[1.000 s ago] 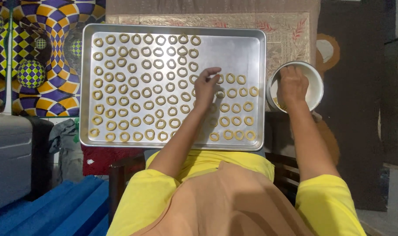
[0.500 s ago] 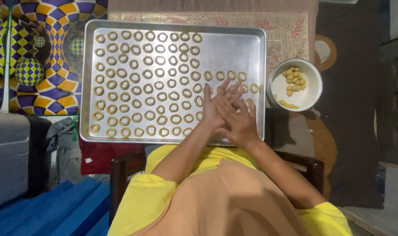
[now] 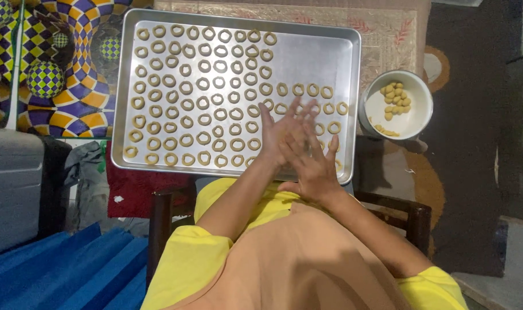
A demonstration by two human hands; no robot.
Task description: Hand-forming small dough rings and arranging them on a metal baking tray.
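Overhead | metal tray (image 3: 330,63) on patterned cloth (image 3: 388,28) | both hands' grip possibly pressing dough, unclear

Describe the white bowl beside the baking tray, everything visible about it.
The white bowl is round with a darker grey rim, and looks like enamel or ceramic. It stands upright just right of the metal baking tray, close to its edge. Inside is a small cluster of pale yellow dough pieces toward its left side, plus a few scraps near the lower wall; most of its bottom is bare. Neither hand touches it.
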